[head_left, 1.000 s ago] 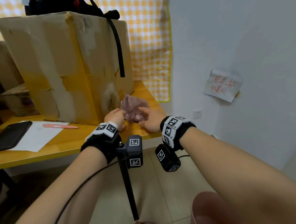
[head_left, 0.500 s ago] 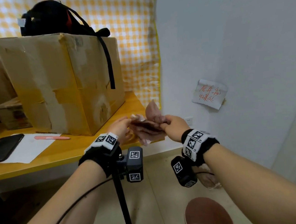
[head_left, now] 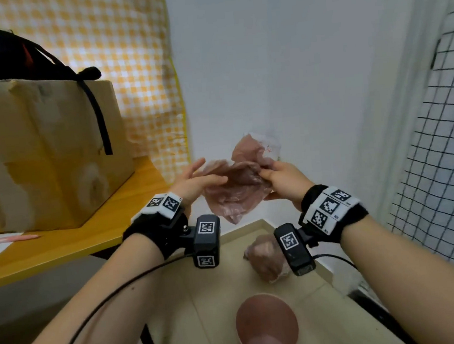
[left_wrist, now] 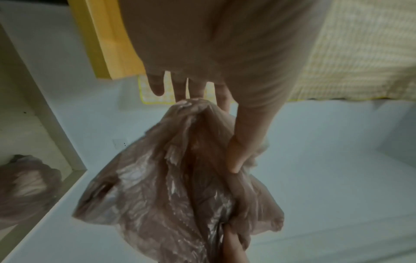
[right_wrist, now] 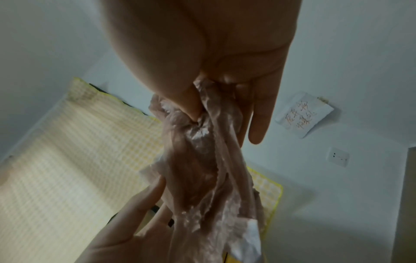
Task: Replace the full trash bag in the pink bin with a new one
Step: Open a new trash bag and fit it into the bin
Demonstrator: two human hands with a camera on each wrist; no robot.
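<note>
A crumpled, translucent pink new trash bag [head_left: 233, 196] hangs in the air between my hands, in front of the white wall. My left hand [head_left: 206, 173] holds its left side, with the thumb laid across the plastic and straight, spread fingers behind it. My right hand [head_left: 267, 172] pinches the right side between thumb and fingers; the right wrist view shows that pinch [right_wrist: 216, 119] up close. Below, on the floor, stands the pink bin [head_left: 265, 318] with no bag in it. The full tied trash bag [head_left: 264, 257] lies on the floor beyond it, near the wall.
A yellow table [head_left: 69, 242] on the left carries a large cardboard box [head_left: 44, 161] with a black bag on top, plus a pink pen and paper. A wire grid panel [head_left: 440, 151] stands on the right. A paper note [right_wrist: 303, 117] is stuck to the wall.
Both hands have lifted the new bag off the table and carried it right, over the floor. The bag has been pulled wider, and the view has turned right and down.
</note>
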